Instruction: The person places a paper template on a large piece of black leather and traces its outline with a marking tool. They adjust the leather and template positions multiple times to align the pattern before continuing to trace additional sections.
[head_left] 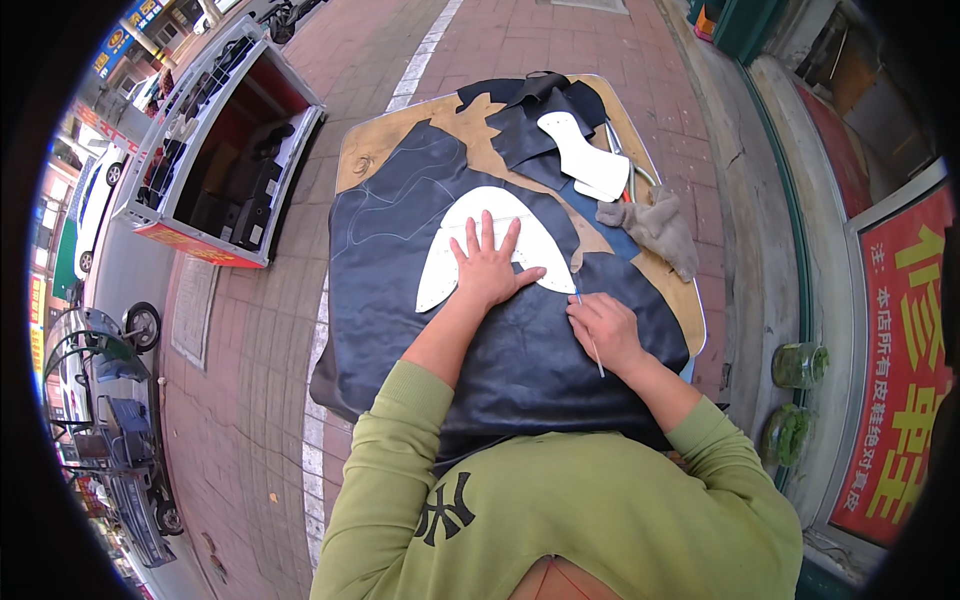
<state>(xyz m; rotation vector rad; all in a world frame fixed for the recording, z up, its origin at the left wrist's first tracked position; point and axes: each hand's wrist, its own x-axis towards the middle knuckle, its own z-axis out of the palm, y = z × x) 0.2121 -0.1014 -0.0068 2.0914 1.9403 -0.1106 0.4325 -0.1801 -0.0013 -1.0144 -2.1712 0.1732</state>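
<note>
My left hand [486, 275] lies flat with fingers spread on a white arch-shaped template [440, 272], pressing it against a large black leather sheet [500, 360]. In my right hand [610, 330] is a thin pen [598, 358]. Its tip is at the template's lower right corner, touching or just over the leather. To the left of the template, pale curved outlines [385, 212] are drawn on the leather. Another white template [582, 158], narrow-waisted, rests on dark leather scraps [525, 135] at the far right.
The leather covers most of a wooden-topped table [372, 150]. A grey cloth [660, 232] and a tool with orange handles [630, 182] lie along its right edge. Glass jars [798, 366] stand by the wall on the right. An open-sided cabinet [270, 130] is at the left.
</note>
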